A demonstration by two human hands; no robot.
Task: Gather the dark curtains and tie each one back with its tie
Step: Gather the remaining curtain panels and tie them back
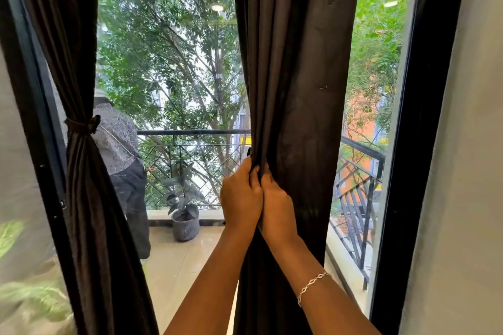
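Balcony outside: potted plant [185, 215] by the railing [196, 132], person [122, 160] standing left, trees [168, 49] beyond.

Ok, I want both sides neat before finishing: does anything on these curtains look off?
Nothing damaged. A small pale thread clings to the right curtain above the left hand and right hand gripping it; it hangs untied, unlike the left curtain.

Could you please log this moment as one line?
left curtain: tied back; right curtain: untied; left hand, right hand: gripping right curtain's gathered edge
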